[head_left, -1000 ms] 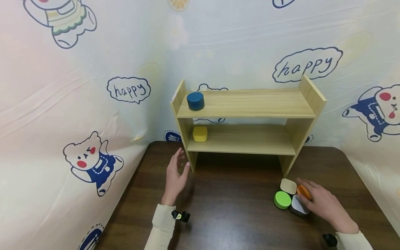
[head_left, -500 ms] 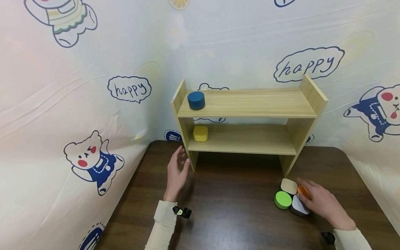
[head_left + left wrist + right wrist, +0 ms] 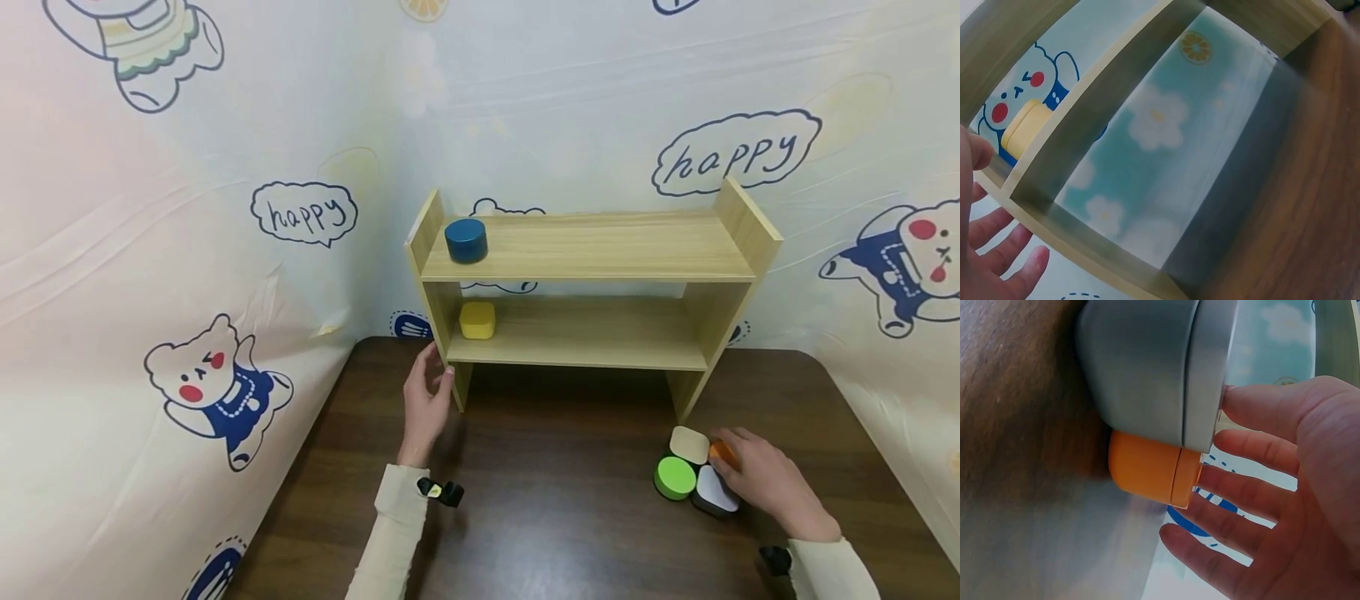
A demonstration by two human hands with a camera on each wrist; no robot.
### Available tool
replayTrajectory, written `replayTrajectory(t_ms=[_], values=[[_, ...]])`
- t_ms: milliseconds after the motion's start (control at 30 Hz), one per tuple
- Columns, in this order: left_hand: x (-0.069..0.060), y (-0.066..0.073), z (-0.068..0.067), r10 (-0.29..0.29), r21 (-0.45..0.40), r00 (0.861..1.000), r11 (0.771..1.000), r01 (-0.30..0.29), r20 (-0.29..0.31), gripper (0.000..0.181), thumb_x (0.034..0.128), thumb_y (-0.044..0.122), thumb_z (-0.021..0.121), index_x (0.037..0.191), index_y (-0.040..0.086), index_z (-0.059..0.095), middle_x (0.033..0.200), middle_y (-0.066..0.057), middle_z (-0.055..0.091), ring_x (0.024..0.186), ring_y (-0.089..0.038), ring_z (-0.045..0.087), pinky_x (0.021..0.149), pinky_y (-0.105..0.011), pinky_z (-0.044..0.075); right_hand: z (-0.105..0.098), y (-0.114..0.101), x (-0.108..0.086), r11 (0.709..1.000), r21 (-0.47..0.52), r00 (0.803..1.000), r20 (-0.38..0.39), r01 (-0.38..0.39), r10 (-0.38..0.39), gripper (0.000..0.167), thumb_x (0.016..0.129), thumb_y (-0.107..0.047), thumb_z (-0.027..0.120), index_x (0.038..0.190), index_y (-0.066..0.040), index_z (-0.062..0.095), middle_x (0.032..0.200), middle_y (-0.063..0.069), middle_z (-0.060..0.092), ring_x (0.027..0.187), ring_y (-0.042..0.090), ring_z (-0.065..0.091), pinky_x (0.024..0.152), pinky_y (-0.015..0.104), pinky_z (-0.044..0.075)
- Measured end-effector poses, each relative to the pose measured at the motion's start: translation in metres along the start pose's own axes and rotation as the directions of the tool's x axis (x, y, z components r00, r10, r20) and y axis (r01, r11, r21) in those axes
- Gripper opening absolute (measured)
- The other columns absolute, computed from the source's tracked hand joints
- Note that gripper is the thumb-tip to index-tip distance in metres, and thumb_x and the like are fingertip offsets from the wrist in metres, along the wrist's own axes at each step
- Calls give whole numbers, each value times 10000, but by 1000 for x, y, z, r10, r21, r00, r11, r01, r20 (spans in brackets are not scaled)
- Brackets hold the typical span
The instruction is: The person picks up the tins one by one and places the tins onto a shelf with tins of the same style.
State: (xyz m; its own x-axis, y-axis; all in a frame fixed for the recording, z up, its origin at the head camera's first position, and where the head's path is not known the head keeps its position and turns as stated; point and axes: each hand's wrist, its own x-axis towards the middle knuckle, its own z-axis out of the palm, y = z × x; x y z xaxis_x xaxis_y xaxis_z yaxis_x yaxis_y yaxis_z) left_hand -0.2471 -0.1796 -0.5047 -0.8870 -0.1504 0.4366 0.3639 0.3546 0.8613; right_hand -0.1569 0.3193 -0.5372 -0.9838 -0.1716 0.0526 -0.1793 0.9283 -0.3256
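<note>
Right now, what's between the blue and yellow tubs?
Head view: the upper shelf board, with the blue tub on it and the yellow tub below.

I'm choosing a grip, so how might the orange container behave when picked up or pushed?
The orange container is probably stiff, as its wall shows no dents. Its smooth surface may prove somewhat slippery. A push toward the grey container close beside it could nudge that too.

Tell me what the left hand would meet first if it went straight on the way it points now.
Most likely the left side panel of the wooden shelf: the left hand points up toward the panel's front edge. Depth is unclear, so they may already be touching.
</note>
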Motion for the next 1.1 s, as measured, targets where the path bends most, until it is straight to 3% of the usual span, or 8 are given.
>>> replayTrajectory(t_ms=[167,433,500,700,800,1100], values=[[8,0,5,-36,-19,999,999,35,-17,446,1041,113,616,1478,165,548,1421,-112,639,1274,-292,630,1007,-541,547,-2,1,1,1000,-3,1000,15,-13,13,416,906,-179,761,1255,29,675,1233,300,678,979,427,682,753,627,545],[18,-4,13,-53,-39,995,998,50,-85,392,1038,132,624,1429,133,595,1318,-141,677,1161,-259,662,915,-258,565,-3,7,-3,999,1,999,29,-40,40,404,907,-183,757,1227,49,673,1171,300,688,889,365,670,694,573,536],[20,-4,15,-63,-46,993,997,58,-104,376,1033,118,625,1409,119,607,1290,-153,682,1136,-262,664,912,-270,570,-3,9,-4,999,6,999,29,-45,45,397,905,-188,763,1220,39,680,1164,286,693,884,357,669,685,565,535],[23,-5,18,-71,-60,990,996,64,-122,361,1034,97,609,1394,87,610,1305,-169,673,1155,-293,652,978,-526,563,-5,15,-7,998,-9,998,20,-59,59,414,902,-208,765,1237,26,698,1246,319,669,1026,504,669,757,660,530],[24,-6,19,-78,-61,989,996,71,-124,354,1033,97,606,1387,86,614,1301,-165,676,1153,-290,656,982,-523,563,-5,19,-9,997,-5,996,33,-77,77,436,899,-215,764,1239,49,690,1253,339,657,1045,531,653,776,684,522],[24,-4,19,-95,-85,986,993,84,-135,346,1028,98,626,1373,85,629,1268,-174,680,1146,-263,662,856,-132,527,-2,30,-18,995,28,995,20,-97,96,515,873,-209,787,1287,62,645,1244,340,650,1037,510,647,803,679,513]])
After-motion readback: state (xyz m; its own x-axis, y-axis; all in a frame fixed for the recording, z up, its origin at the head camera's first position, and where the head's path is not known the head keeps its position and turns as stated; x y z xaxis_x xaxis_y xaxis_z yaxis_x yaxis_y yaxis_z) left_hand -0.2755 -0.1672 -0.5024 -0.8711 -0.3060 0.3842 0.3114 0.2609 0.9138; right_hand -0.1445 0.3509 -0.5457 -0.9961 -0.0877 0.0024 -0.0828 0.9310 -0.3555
